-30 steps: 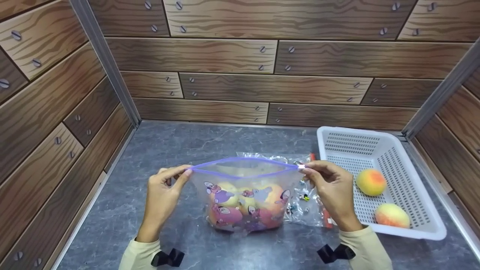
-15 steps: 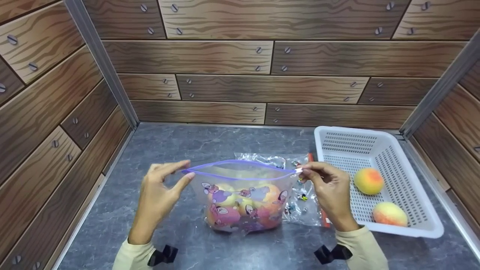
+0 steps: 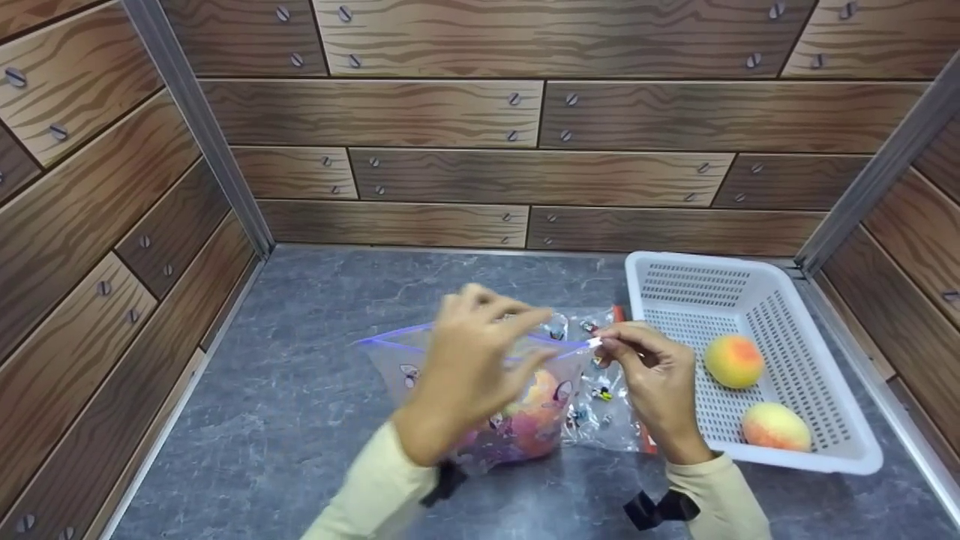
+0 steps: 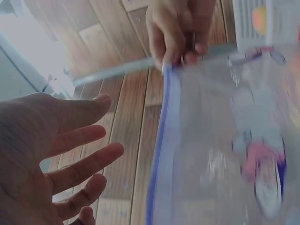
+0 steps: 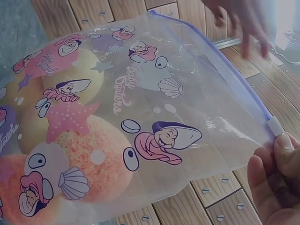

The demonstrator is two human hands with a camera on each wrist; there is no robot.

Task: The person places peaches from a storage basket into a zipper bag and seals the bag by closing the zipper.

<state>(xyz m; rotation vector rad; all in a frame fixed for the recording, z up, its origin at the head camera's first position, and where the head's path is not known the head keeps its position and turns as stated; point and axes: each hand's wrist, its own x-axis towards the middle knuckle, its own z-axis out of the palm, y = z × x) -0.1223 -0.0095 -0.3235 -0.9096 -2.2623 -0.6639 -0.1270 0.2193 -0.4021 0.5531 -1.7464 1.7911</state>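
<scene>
A frosted zip bag (image 5: 154, 103) with cartoon prints and a purple zip edge stands on the table, its mouth partly apart. Several peaches (image 5: 96, 159) show through its side. My right hand (image 3: 660, 382) pinches the bag's top corner at the white zip slider (image 5: 275, 125). In the head view my left hand (image 3: 480, 360), a little blurred, passes in front of the bag and covers part of its mouth. Its fingers are spread and hold nothing; the left wrist view has this hand (image 4: 61, 154) apart from the purple edge.
At the right stands a white perforated basket (image 3: 840, 367) with two peaches (image 3: 735, 361) in it. A clear plastic packet (image 3: 607, 420) with red edging and small colourful pieces lies behind the bag. Wood-print walls (image 3: 420, 112) enclose the grey table (image 3: 285, 390).
My left hand has let go of the bag's left corner and moved right across its front. The right hand keeps its pinch at the slider corner.
</scene>
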